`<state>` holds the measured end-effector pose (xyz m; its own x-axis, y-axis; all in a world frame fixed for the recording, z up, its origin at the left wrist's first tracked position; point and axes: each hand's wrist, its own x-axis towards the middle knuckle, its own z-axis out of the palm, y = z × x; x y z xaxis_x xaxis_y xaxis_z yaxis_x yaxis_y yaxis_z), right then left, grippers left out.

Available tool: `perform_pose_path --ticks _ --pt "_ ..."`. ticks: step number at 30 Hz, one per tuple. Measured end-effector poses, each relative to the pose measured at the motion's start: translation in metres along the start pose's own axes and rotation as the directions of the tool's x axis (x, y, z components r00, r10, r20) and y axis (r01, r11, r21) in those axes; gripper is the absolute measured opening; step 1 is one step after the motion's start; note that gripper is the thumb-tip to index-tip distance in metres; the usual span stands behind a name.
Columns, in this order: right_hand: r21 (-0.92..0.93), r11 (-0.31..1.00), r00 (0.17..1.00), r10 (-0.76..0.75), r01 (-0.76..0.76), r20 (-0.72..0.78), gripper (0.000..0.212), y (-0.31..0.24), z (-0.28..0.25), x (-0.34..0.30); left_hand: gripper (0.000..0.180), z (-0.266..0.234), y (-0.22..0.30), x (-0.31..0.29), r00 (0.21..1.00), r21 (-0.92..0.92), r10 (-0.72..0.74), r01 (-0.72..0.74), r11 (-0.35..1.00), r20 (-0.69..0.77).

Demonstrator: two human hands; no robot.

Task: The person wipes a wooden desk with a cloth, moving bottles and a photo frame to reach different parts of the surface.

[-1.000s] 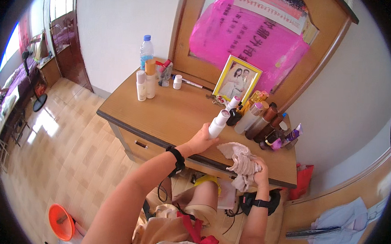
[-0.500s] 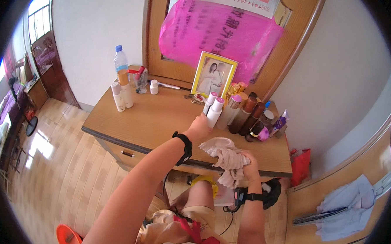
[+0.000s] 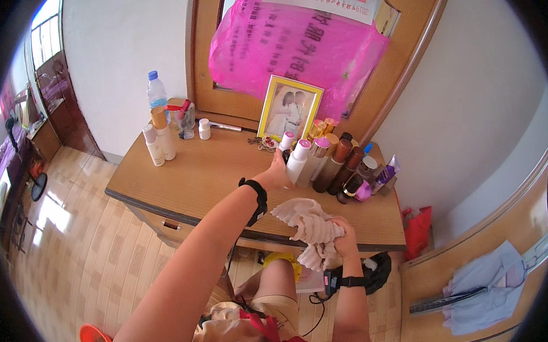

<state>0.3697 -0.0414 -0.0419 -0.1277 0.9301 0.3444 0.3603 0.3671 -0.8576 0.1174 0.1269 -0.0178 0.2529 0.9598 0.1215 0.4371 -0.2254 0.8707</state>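
Far left, low: orange bucket [image 3: 94,335] at the lower rim, partly cut off. Desk [image 3: 195,164], left end: water bottle [image 3: 157,92] with blue cap, standing behind two pale bottles [image 3: 158,143], side by side. Next, a clear cup [image 3: 187,125], something red at its top; small white jar [image 3: 204,129]; pen [image 3: 225,127] lying flat. Photo [image 3: 290,110] in yellow frame, leaning at the back, pink sheet [image 3: 291,49] behind it.

Left hand [image 3: 274,174] over mid-desk, fingers curled round a white bottle [image 3: 296,163], upright with slight tilt, in front of the photo. Cannot tell if its base touches the desk. A pink-capped bottle [image 3: 287,141] just behind it; whether fingers touch that one too, unclear.

Cloth [image 3: 313,229] at the front edge, bunched and drooping past it, pinched in the fingers of the right hand [image 3: 345,240]. Brown bottles [image 3: 338,168] grouped behind, then purple tube [image 3: 386,173]. Red bag [image 3: 416,232] beside the desk; blue shirt [image 3: 486,290] far right.
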Motion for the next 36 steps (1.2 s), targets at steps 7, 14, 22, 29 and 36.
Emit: perform_pose_path --ticks 7,14,22,29,36 --pt "0.047 0.998 0.999 0.044 -0.043 -0.008 0.052 -0.021 0.006 0.004 0.128 -0.005 -0.007 0.013 0.999 -0.086 -0.033 0.031 0.996 -0.025" --pt "0.026 0.987 0.986 0.162 -0.161 -0.027 0.049 0.000 0.000 0.002 0.120 -0.025 0.009 -0.019 0.992 0.309 0.041 -0.003 0.951 -0.116" --pt "0.040 0.997 0.996 0.071 -0.069 -0.045 0.042 -0.011 0.008 0.001 0.092 -0.217 0.017 -0.109 0.537 0.685 0.581 -0.008 0.729 -0.612" --pt "0.091 0.981 0.982 0.178 -0.172 -0.067 0.040 0.021 0.003 0.002 0.088 -0.269 -0.068 -0.162 0.369 0.151 -0.027 0.444 0.883 -0.929" --pt "-0.019 0.961 0.951 0.271 -0.277 -0.150 0.042 -0.013 0.005 0.002 0.053 -0.261 -0.107 -0.162 0.677 -0.208 -0.240 0.129 0.970 -0.695"
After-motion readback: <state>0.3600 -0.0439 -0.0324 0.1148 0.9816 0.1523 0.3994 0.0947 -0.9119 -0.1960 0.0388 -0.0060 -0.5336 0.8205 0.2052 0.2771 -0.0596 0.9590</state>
